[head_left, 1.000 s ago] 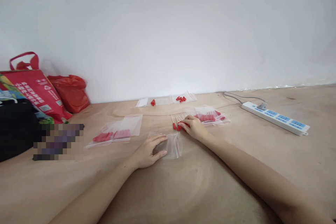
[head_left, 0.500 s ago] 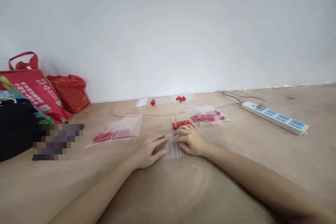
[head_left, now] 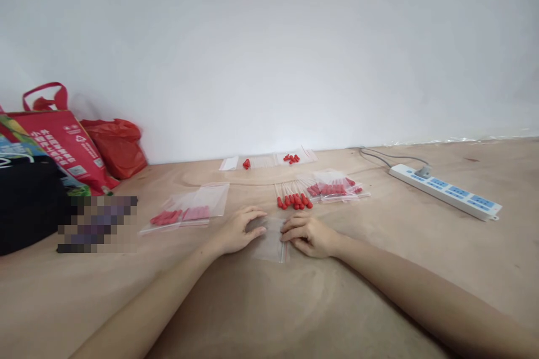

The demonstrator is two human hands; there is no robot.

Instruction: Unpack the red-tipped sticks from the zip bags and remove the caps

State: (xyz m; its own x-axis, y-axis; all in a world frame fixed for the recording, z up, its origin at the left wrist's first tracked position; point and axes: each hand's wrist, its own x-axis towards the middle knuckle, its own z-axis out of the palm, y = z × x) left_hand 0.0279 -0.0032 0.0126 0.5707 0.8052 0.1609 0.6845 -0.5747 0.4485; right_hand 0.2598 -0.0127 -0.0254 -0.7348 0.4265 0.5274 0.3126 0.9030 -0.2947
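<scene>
Against a pale wall [head_left: 269, 56], the far edge of a brown desk [head_left: 269, 308] is set. Toward its left end a red shopping bag [head_left: 63, 140] is stood, then filled packets [head_left: 214, 199] are laid. At the left side of a clear zip bag [head_left: 267, 247], the left hand [head_left: 240, 230] is rested, thumb and fingers parted. Beyond the bag, toward the far edge, red-headed sticks [head_left: 297, 201] are lined up. By the right hand [head_left: 314, 235], its fingers curled, the bag's right side is touched; whether it is pinched cannot be told. Toward the desk's right end a power strip [head_left: 445, 190] is placed.

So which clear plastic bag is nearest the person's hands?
The bag lying between the left hand and right hand; the other bags all lie farther away, towards the left, right and back.
</scene>
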